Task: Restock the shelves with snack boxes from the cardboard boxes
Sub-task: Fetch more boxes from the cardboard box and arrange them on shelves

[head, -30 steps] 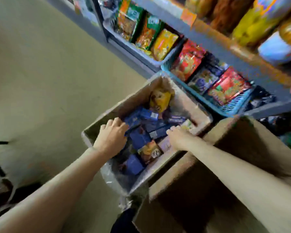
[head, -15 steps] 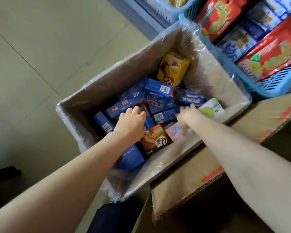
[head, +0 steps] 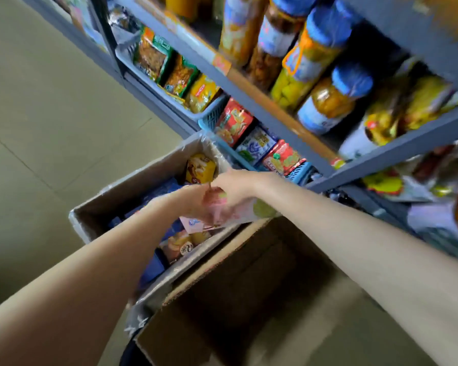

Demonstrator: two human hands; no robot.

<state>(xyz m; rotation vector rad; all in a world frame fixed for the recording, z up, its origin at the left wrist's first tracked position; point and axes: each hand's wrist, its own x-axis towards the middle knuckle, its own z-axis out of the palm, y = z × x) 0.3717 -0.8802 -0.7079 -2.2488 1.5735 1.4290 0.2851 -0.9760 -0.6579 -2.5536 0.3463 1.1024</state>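
An open cardboard box (head: 95, 207) lined with clear plastic stands on the floor and holds several blue snack boxes (head: 154, 196), a yellow one (head: 200, 169) and a brown one (head: 180, 247). Above its right side my right hand (head: 238, 186) and my left hand (head: 188, 202) meet on a pale pink snack box (head: 220, 210) with a green patch, lifted clear of the pile. Motion blur hides the fingers' exact grip. A second pink box (head: 193, 224) lies just below it.
A second cardboard box (head: 222, 299) stands open right in front of me. Grey shelves (head: 251, 101) rise at the right with blue baskets (head: 212, 114) of snack bags low down and jars (head: 315, 56) above. Bare tiled floor (head: 50, 114) lies to the left.
Both hands have come up out of the carton and closed together on the pink box, which lay at the carton's right edge. The view has tilted up toward the shelves.
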